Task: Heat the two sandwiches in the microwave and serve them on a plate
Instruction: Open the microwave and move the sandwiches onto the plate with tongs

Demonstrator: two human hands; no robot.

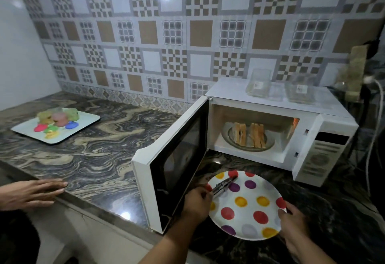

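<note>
Two sandwiches stand on edge on a dish inside the white microwave, whose door hangs wide open to the left. In front of it a white plate with coloured dots lies at the counter's edge. My left hand grips metal tongs, whose tips lie over the plate's far left part. My right hand holds the plate's right rim, thumb on top.
Another person's hand rests flat on the marble counter's front edge at the left. A white tray with coloured lumps sits at the back left. Clear containers stand on the microwave. A cable hangs at the right.
</note>
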